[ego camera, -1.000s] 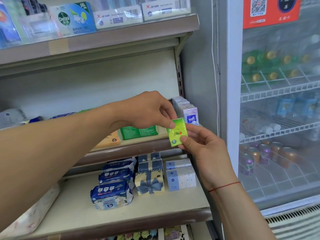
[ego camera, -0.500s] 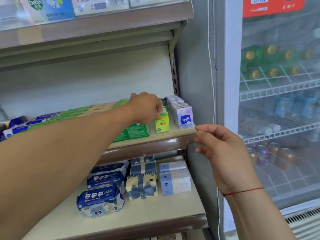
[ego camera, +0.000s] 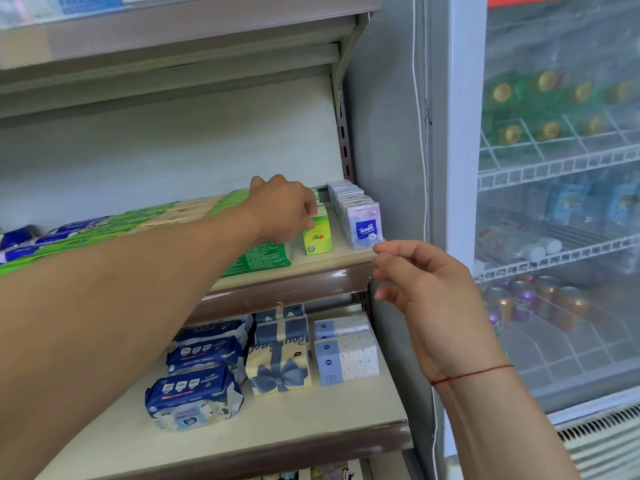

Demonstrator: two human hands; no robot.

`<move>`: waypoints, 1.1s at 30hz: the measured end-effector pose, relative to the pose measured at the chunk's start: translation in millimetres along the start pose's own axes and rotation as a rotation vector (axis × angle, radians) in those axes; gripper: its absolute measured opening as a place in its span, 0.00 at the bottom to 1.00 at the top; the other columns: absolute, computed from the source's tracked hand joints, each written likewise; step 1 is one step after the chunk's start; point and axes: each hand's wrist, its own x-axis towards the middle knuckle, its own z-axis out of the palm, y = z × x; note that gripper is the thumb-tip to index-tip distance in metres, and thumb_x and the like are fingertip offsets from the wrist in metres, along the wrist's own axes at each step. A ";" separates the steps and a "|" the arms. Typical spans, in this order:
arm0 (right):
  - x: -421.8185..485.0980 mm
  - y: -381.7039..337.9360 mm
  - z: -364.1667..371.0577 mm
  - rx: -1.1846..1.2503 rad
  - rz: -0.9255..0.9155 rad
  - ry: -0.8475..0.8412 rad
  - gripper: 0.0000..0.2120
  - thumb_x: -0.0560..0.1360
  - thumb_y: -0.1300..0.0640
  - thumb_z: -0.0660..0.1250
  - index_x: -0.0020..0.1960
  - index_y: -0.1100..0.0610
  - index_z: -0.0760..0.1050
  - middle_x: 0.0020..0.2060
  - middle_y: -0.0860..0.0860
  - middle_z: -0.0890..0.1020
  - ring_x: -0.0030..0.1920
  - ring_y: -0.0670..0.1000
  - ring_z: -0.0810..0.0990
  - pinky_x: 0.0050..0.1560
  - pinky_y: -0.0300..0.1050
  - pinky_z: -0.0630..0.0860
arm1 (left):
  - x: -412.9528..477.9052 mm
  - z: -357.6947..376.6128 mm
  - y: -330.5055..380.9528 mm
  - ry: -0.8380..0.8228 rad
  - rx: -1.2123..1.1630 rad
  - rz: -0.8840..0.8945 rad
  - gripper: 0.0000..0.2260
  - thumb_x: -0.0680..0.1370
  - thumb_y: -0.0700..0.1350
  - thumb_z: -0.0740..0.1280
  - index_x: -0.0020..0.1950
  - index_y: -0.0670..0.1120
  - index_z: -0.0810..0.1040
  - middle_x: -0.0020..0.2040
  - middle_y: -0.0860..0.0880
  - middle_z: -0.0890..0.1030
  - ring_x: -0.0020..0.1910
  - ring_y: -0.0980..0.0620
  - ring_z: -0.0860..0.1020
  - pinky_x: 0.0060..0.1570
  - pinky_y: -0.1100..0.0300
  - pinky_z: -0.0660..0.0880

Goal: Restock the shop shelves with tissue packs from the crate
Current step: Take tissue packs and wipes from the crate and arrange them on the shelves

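Note:
A small green tissue pack (ego camera: 318,239) stands upright on the middle shelf (ego camera: 332,263), at the front of a short row of like packs. My left hand (ego camera: 282,211) reaches over that row and pinches the green pack's top with curled fingertips. A row of white and blue Tempo tissue packs (ego camera: 362,225) stands just to its right. My right hand (ego camera: 420,282) hovers in front of the shelf's right corner, fingers loosely bent, holding nothing. No crate is in view.
Flat green, orange and blue packs (ego camera: 256,259) line the middle shelf to the left. The lower shelf (ego camera: 311,424) holds blue wet-wipe packs (ego camera: 194,398), a bow-printed tissue box (ego camera: 278,360) and blue-white tissue cubes (ego camera: 346,351). A glass-door drinks fridge (ego camera: 561,237) stands to the right.
My left hand took the green pack from my right hand and set it on the middle shelf beside the Tempo row. The right hand let go and drew back.

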 end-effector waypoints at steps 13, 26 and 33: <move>-2.8 1.8 4.7 -0.019 0.026 -0.021 0.06 0.76 0.65 0.71 0.47 0.56 0.85 0.41 0.52 0.86 0.37 0.51 0.80 0.40 0.45 0.77 | -1.7 -9.0 0.7 -0.004 0.014 0.003 0.15 0.79 0.57 0.70 0.64 0.54 0.78 0.56 0.56 0.81 0.63 0.47 0.71 0.63 0.47 0.63; -47.0 -10.9 23.3 -0.088 -0.117 -0.160 0.08 0.77 0.67 0.71 0.49 0.56 0.85 0.39 0.54 0.81 0.39 0.54 0.76 0.36 0.46 0.74 | -139.5 -62.6 1.4 0.260 -0.348 0.043 0.05 0.79 0.53 0.70 0.51 0.54 0.84 0.49 0.56 0.81 0.47 0.57 0.79 0.52 0.59 0.73; -117.4 8.3 57.5 -0.313 -0.116 -0.419 0.07 0.77 0.69 0.70 0.49 0.59 0.84 0.37 0.52 0.82 0.32 0.48 0.76 0.31 0.42 0.74 | -274.7 -36.7 -10.5 0.285 -0.565 -0.108 0.03 0.79 0.50 0.71 0.52 0.54 0.83 0.47 0.60 0.81 0.46 0.63 0.78 0.47 0.68 0.71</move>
